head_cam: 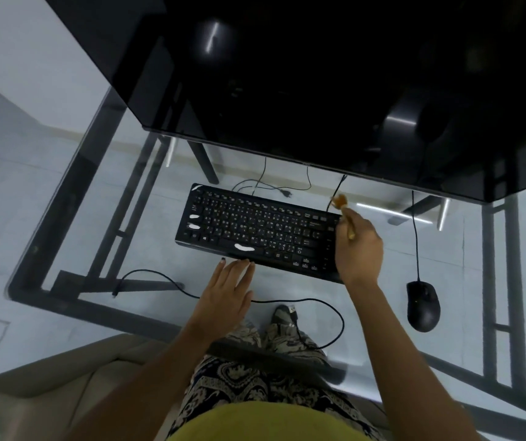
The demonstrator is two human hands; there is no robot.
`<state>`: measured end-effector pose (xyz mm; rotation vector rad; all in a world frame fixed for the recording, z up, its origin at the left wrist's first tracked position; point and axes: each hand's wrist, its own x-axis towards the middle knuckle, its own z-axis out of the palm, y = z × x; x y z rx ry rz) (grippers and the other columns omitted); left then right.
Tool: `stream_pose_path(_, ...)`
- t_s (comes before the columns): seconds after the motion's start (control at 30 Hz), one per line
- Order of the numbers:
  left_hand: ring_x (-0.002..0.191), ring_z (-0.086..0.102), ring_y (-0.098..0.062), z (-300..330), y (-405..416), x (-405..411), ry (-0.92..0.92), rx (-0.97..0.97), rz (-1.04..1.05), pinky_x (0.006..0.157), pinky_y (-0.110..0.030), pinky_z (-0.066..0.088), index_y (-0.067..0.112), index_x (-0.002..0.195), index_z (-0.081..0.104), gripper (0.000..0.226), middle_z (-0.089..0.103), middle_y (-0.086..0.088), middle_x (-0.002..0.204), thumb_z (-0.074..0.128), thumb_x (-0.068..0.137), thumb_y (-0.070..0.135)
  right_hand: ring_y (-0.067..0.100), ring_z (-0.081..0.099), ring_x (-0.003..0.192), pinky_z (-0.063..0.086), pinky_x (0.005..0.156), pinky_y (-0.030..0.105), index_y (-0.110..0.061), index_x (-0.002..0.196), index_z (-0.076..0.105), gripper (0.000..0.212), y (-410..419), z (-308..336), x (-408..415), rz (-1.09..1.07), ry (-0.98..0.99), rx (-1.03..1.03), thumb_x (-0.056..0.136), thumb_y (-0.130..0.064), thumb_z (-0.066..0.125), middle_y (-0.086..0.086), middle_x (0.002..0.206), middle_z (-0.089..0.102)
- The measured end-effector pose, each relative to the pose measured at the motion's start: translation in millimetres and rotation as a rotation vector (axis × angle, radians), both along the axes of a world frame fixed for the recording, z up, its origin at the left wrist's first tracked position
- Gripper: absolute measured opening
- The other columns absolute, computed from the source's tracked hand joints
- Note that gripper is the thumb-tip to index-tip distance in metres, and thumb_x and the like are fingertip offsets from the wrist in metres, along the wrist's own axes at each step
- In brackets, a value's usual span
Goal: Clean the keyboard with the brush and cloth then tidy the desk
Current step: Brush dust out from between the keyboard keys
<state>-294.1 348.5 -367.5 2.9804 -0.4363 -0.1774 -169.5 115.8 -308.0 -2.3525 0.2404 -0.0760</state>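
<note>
A black keyboard (249,229) lies slanted on the glass desk (147,237), with white smears on its left keys and space bar. My left hand (226,291) rests flat with fingers spread, fingertips touching the keyboard's front edge. My right hand (358,249) hovers over the keyboard's right end, closed around a small brush (342,211) whose light bristles point up and away past the keyboard's far right corner. No cloth shows in this view.
A black mouse (422,305) sits to the right with its cord running back. A large dark monitor (319,84) overhangs the far side. A loose black cable (287,302) loops in front of the keyboard. The desk frame and floor show through the glass.
</note>
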Motion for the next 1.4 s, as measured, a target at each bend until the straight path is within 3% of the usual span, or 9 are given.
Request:
stream_pose_path(0.13,0.124,0.05,-0.03,1,25,-4,0.021,-0.001,0.084,0.113,-0.049,0.029,0.001,0.136,0.048,0.054,0.052,-0.017,0.133,0.028,0.1,0.035,0.011,0.051,0.054,0.045,0.049,0.026,-0.021,0.122,0.065,0.028,41,6,-6,0.408,0.158,0.195,0.099,-0.019,0.05,0.0,0.074,0.063)
stream_pose_path(0.27,0.122,0.052,-0.031,11,58,-4,0.021,-0.008,0.162,0.111,-0.05,0.031,0.001,0.135,0.048,0.055,0.053,-0.019,0.131,0.022,0.101,0.036,0.02,0.06,0.064,0.048,0.057,0.029,-0.017,0.12,0.066,0.03,55,9,14,0.062,0.07,0.035,0.1,-0.022,0.045,0.007,0.081,0.067)
stream_pose_path(0.4,0.12,0.054,-0.033,10,82,-2,-0.007,-0.008,0.174,0.11,-0.052,0.033,0.001,0.135,0.048,0.053,0.054,-0.02,0.129,0.032,0.096,0.034,0.013,0.051,0.058,0.04,0.052,0.024,-0.024,0.12,0.066,0.028,74,16,11,0.461,0.224,0.285,0.099,-0.017,0.05,0.009,0.087,0.07)
stream_pose_path(0.57,0.12,0.054,-0.032,6,116,0,-0.013,-0.048,0.204,0.109,-0.052,0.036,0.003,0.134,0.05,0.052,0.054,-0.019,0.129,0.029,0.098,0.033,0.007,0.054,0.062,0.041,0.052,0.012,-0.028,0.114,0.067,0.026,94,12,21,0.276,0.187,0.177,0.099,-0.02,0.048,-0.004,0.086,0.067)
stream_pose_path(0.73,0.121,0.053,-0.032,3,138,3,-0.025,-0.08,0.149,0.109,-0.051,0.037,0.006,0.136,0.048,0.051,0.053,-0.018,0.131,0.024,0.101,0.034,0.012,0.046,0.049,0.036,0.045,0.021,-0.021,0.119,0.067,0.028,106,11,12,0.115,0.131,0.081,0.1,-0.021,0.046,0.002,0.071,0.063)
stream_pose_path(1.0,0.124,0.052,-0.03,7,159,11,0.024,-0.106,0.115,0.11,-0.05,0.036,0.008,0.137,0.047,0.057,0.053,-0.014,0.134,0.011,0.103,0.036,0.02,0.057,0.055,0.05,0.055,0.037,-0.024,0.098,0.076,0.03,142,27,-44,0.409,0.381,0.334,0.093,-0.005,0.054,-0.002,0.073,0.072)
stream_pose_path(1.1,0.124,0.053,-0.029,8,165,16,0.008,-0.104,0.073,0.108,-0.051,0.038,0.009,0.134,0.051,0.049,0.056,-0.011,0.134,0.022,0.101,0.031,0.012,0.05,0.046,0.04,0.043,0.025,-0.023,0.111,0.071,0.029,146,25,-51,0.229,0.116,0.182,0.094,-0.008,0.054,-0.009,0.074,0.068)
stream_pose_path(1.23,0.123,0.055,-0.026,8,172,18,-0.008,-0.074,0.019,0.107,-0.051,0.04,0.01,0.133,0.054,0.049,0.058,-0.007,0.134,0.03,0.095,0.028,0.004,0.049,0.044,0.036,0.045,0.014,-0.023,0.107,0.074,0.026,162,24,-71,0.599,0.328,0.149,0.091,-0.009,0.059,-0.02,0.066,0.064)
stream_pose_path(1.4,0.121,0.056,-0.025,5,175,18,-0.035,-0.082,-0.007,0.106,-0.049,0.041,0.009,0.13,0.058,0.047,0.06,-0.006,0.132,0.032,0.095,0.027,0.004,0.053,0.048,0.041,0.047,0.018,-0.023,0.111,0.072,0.027,157,18,-67,0.283,0.117,0.011,0.09,-0.012,0.058,-0.004,0.086,0.074)
